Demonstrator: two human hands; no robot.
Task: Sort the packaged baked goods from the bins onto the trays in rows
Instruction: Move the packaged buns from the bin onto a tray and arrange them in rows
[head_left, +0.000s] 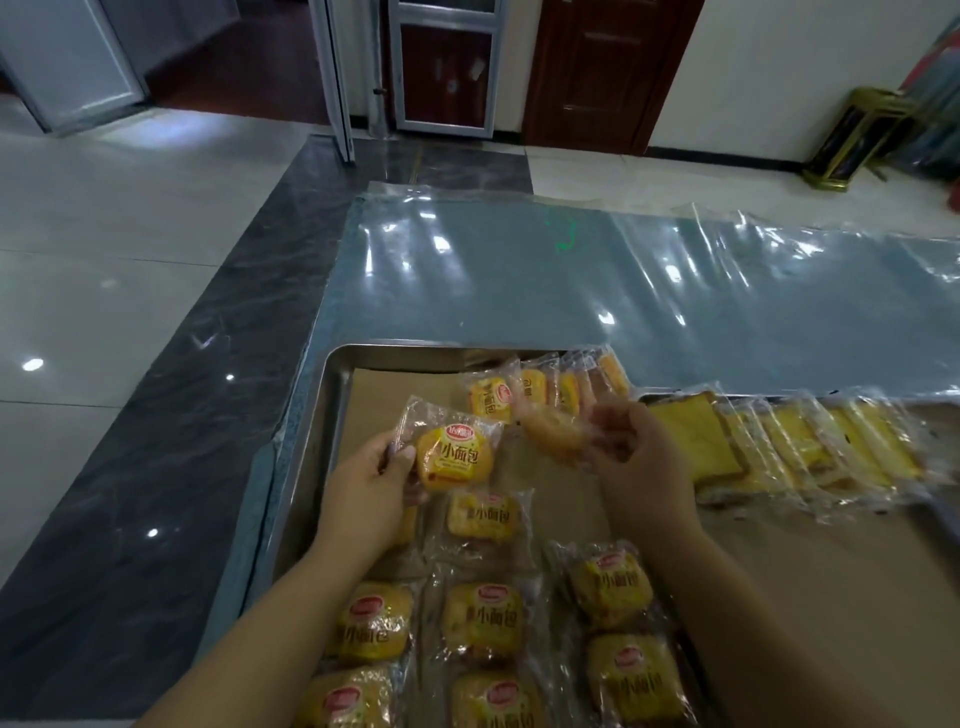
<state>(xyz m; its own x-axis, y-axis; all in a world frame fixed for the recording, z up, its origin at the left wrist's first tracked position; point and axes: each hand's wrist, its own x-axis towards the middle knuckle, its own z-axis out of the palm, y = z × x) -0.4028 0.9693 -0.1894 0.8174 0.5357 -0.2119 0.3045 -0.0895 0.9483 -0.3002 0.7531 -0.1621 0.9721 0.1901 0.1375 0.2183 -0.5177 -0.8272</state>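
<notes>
My left hand (366, 483) pinches the left edge of a clear-wrapped yellow bun packet (454, 457) with a red label, held above the steel tray (337, 374). My right hand (639, 457) grips a second bun packet (553, 434), blurred, over the tray's upper middle. Several more bun packets (485, 621) lie in rows on the brown paper lining the tray's near part. A short row of packets (550, 387) leans along the tray's far edge.
A second tray to the right holds a row of wrapped yellow cake slices (795, 449). Both trays sit on a table covered with shiny clear plastic (519, 280). Tiled floor (104, 249) lies to the left, doors and a wall beyond.
</notes>
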